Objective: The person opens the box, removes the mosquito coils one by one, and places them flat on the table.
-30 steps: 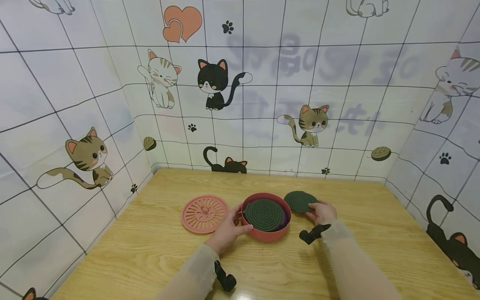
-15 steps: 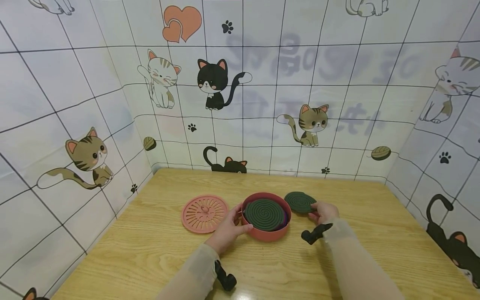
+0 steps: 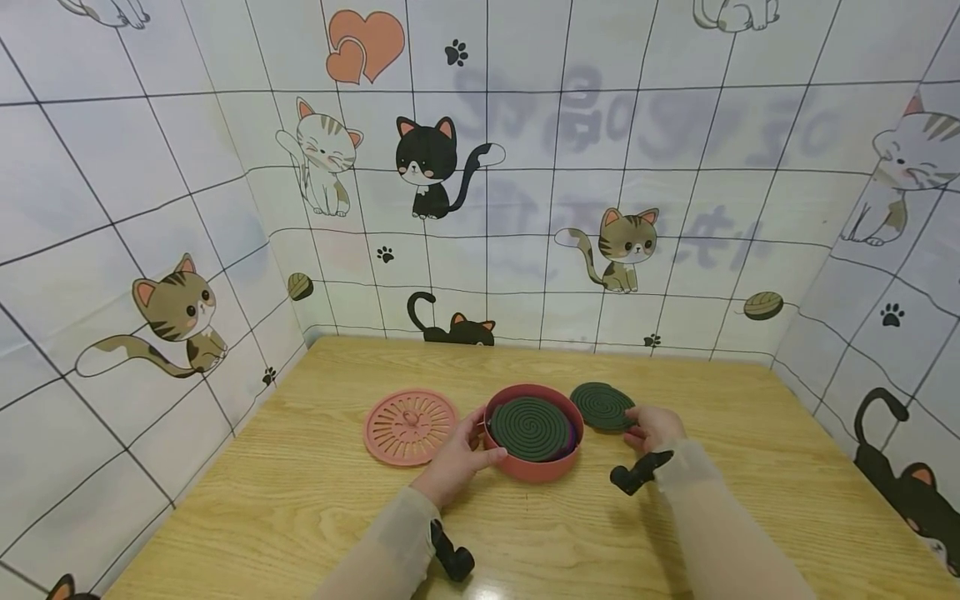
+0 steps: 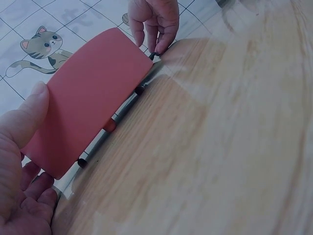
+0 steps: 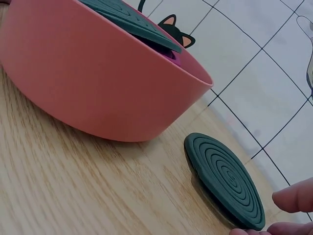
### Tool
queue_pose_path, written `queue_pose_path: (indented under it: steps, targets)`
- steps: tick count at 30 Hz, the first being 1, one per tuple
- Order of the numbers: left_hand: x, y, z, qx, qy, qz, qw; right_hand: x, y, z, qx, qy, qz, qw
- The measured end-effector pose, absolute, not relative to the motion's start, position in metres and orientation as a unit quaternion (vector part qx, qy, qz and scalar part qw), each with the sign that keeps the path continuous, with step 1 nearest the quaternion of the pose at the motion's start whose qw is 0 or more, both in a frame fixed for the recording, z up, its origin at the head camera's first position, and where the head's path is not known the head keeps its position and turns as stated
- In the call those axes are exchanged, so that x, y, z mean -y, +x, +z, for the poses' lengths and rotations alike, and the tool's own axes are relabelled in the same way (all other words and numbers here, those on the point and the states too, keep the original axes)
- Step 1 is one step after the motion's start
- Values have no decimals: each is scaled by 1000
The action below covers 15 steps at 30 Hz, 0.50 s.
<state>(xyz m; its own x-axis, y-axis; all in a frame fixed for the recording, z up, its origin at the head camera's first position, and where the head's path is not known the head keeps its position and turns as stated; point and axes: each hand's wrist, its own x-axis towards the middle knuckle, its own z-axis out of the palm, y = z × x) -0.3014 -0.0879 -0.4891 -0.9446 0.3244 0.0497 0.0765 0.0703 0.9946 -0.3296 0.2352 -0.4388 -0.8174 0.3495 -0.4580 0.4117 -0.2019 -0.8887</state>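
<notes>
The left hand (image 3: pixel 457 461) grips the smooth, round red pot (image 3: pixel 536 473) by its left wall. The right hand (image 3: pixel 654 429) has parted fingers, one touching the rim of a flat, spiral-ridged green disc (image 3: pixel 600 404) right of the pot. A strip of wood-grained surface (image 3: pixel 540 542) separates disc and pot; a matching coil (image 3: pixel 531 429) tilts inside the pot. The slotted pink lid (image 3: pixel 411 427) lies left.

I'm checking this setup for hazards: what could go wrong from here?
The left hand grips the open pink container; if tipped, the green coil inside might slide out. The right hand is at the edge of the other green coil, so a nudge could shift or perhaps chip it.
</notes>
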Motion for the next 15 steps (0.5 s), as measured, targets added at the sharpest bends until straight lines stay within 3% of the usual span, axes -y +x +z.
queue_pose_path:
  steps: [8,15]
  targets:
    - [87,-299,-486,-730,135,664,91,-240,-320,-436,-700,241,-671,34]
    - [87,-298,-484,-735,136,659,90,-218,-316,-417,-756,151,-637,-11]
